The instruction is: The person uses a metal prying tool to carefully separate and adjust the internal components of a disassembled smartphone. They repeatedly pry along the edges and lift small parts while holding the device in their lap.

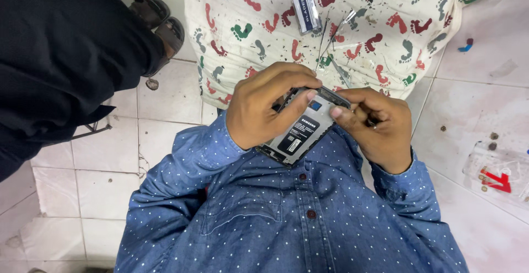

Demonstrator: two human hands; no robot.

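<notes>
Holding an opened phone (300,132) between them, both hands work close over the person's chest, the phone lying back-side up with its cover off and a black battery showing in the middle. One likely slip is at the top edge — the right hand (377,132) pinches a thin dark strip or frame piece at about twelve o'clock of the phone, and a hard pull there could bend or snap it; the part is too small to tell exactly what it is. Another risk is the phone sliding out toward six o'clock, since it is tilted and rests only on fingers, with the tiled floor (110,185) below. The left hand (264,105) is curled shut around the phone's left long side, knuckles up, thumb pressed across the upper face near the camera end, wrist bent down from the blue dotted sleeve (187,163). The right hand is closed in a pinch, thumb and forefinger meeting at the phone's upper right corner, the other fingers folded under. At twelve o'clock from the hands lies a white cloth (352,30) printed with coloured footprints, bearing a small box (306,13) and thin metal tools (330,36). At nine o'clock a second person in dark clothing (60,58) stands apart, sandalled feet (160,22) near the cloth.
</notes>
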